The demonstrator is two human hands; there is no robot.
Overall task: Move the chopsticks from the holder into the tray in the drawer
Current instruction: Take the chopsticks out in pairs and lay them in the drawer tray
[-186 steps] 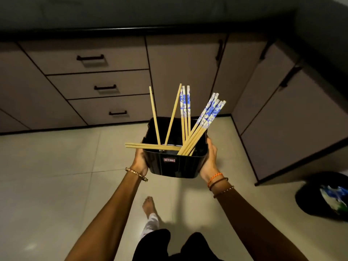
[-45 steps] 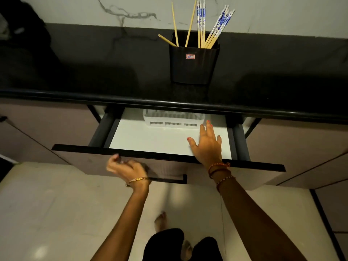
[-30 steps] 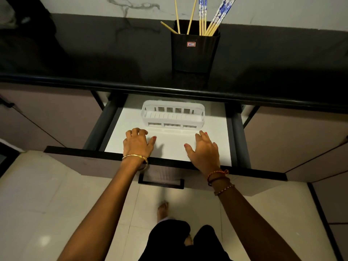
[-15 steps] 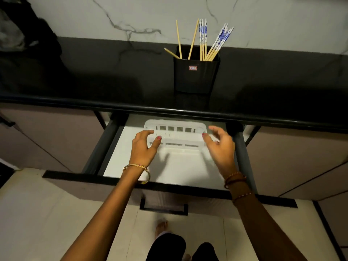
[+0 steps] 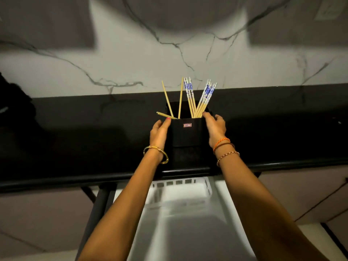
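A black square holder (image 5: 188, 136) stands on the black counter (image 5: 75, 138), directly above the open drawer (image 5: 188, 234). Several chopsticks (image 5: 190, 99) stick up out of it, some plain wood, some with blue-and-white tops; one plain one lies across the left rim. My left hand (image 5: 160, 132) lies against the holder's left side with its thumb at the rim. On the other side my right hand (image 5: 214, 127) wraps the right top edge. A white slotted tray (image 5: 207, 185) sits at the back of the drawer, between my forearms.
A marble wall rises right behind the counter, with a socket (image 5: 327, 8) at the top right. A dark object (image 5: 15, 104) sits on the counter's far left. Closed cabinet fronts flank the drawer on both sides.
Both hands have left the tray in the drawer and risen to the counter, where they now clasp the holder from both sides. The view has tilted upward.
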